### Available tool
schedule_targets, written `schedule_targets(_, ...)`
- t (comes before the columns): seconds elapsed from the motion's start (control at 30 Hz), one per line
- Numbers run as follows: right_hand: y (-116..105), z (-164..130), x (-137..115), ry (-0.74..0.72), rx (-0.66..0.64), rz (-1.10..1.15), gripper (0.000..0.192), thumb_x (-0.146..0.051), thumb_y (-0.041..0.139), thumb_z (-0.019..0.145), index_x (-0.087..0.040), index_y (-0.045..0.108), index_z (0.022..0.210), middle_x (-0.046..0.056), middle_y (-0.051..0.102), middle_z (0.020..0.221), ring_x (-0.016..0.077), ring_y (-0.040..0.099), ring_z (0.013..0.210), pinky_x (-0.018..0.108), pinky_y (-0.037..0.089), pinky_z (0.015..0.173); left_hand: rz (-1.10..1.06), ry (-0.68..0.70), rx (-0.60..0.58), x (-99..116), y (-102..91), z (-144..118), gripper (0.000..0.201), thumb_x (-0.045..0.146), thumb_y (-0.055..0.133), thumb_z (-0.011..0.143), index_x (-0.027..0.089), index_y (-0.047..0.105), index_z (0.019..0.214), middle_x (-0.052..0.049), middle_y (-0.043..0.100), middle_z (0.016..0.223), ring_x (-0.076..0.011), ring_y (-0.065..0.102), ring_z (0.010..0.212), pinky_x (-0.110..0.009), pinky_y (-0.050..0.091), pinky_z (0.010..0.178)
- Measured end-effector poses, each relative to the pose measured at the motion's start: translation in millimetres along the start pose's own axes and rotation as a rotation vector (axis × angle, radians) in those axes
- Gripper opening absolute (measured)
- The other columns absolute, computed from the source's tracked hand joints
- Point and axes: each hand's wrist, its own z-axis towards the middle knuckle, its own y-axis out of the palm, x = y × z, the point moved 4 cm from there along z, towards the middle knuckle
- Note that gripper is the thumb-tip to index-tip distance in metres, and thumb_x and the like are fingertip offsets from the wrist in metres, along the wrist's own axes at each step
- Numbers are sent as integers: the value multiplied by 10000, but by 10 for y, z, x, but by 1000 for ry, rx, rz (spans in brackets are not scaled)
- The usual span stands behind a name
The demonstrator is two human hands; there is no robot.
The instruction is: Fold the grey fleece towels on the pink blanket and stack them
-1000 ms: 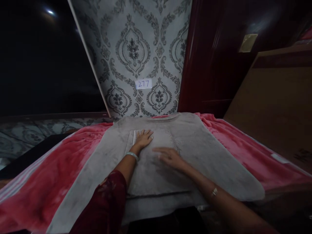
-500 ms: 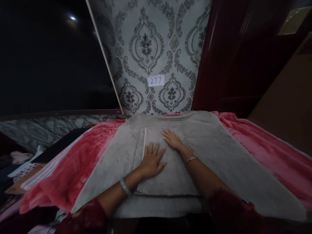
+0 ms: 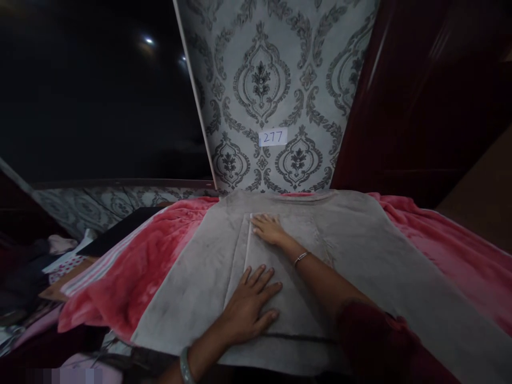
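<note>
A grey plush cloth [image 3: 184, 277] lies spread out, and on its middle rests a flat folded grey panel of similar fabric [image 3: 296, 314]. My left hand [image 3: 250, 306], wearing a pale bangle, presses flat near the panel's front left part with fingers spread. Farther back, my right hand [image 3: 269, 229], with a thin bracelet at the wrist, lies stretched out at the panel's far left corner. Neither hand grips anything. Beneath the grey cloth, a pink-red plush blanket [image 3: 160, 245] shows on both sides.
A dark screen [image 3: 100, 101] stands at the back left. Patterned wallpaper [image 3: 262, 80] carries a paper label [image 3: 273, 137] reading 277. A glossy dark red panel [image 3: 408, 106] rises at the right. Piled cloths and a cardboard piece [image 3: 60, 282] lie at the far left.
My right hand has slid left to the panel's far left corner. My left hand has moved nearer to me along the panel. The view has turned slightly left.
</note>
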Motion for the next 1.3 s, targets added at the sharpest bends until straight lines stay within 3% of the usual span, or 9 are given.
schedule_targets(0.33,120,249,125,23,-64,-36,572,-481,261,1055,-305,267,1599,29,224,1654,290,182,1515,551,147,1205,-33,-49,116,-50,16,-88,607,399,616,901,292,463,1479,-97,385,1594,-352,293,1496,-711,160,1185)
schedule_targets(0.5,44,96,-93,2,-107,-37,547,-449,291,1056,-306,313,1583,40,207,1656,311,157,1521,593,157,1194,-87,20,383,-128,26,-154,374,299,575,890,235,615,1256,-129,613,1379,-301,543,1311,-620,330,1135)
schedule_targets(0.67,217,-650,-668,-240,-87,7,554,-434,422,1028,-281,378,1559,59,225,1650,308,140,1524,571,138,1213,-90,27,749,-170,-66,-270,398,359,496,949,225,563,1317,-151,543,1379,-289,502,1298,-529,430,1051)
schedule_targets(0.8,416,-1574,-1162,-475,-67,215,649,-445,525,981,-272,339,1578,103,292,1621,293,176,1519,550,106,1234,-156,-25,869,-193,-155,-309,459,447,470,968,235,529,1371,-146,467,1434,-296,454,1338,-526,405,1092)
schedule_targets(0.9,386,-2059,-1287,-582,-144,441,711,-565,555,947,-265,375,1565,110,340,1595,286,209,1511,492,111,1247,-356,-97,838,-329,-141,-315,446,466,398,988,231,556,1332,-127,518,1407,-276,476,1340,-503,388,1132)
schedule_targets(0.97,249,-2182,-1202,-623,-192,609,582,-557,496,978,-287,500,1493,71,460,1530,261,365,1449,425,258,1215,-497,-233,826,-488,-95,-317,447,468,353,995,219,577,1290,-121,569,1366,-265,507,1322,-488,398,1136)
schedule_targets(1.07,-48,-2053,-806,-466,-27,648,478,-440,380,1033,-245,597,1412,64,599,1402,227,519,1336,379,385,1138,-547,-440,803,-681,-61,-245,451,452,385,975,194,568,1296,-132,586,1363,-267,539,1297,-486,413,1131)
schedule_targets(1.17,-256,-1769,-346,-215,172,328,508,-369,413,1021,-184,506,1486,109,466,1522,276,276,1489,500,241,1208,-382,-369,645,-649,-166,76,528,423,422,961,184,478,1429,-134,493,1501,-264,445,1404,-482,339,1189)
schedule_targets(1.3,-189,-1475,-74,-100,74,40,586,-429,456,1022,-263,345,1573,87,237,1640,319,95,1530,626,162,1191,-98,-214,323,-471,-310,677,583,391,332,1015,182,323,1558,-105,326,1628,-226,246,1522,-451,211,1246)
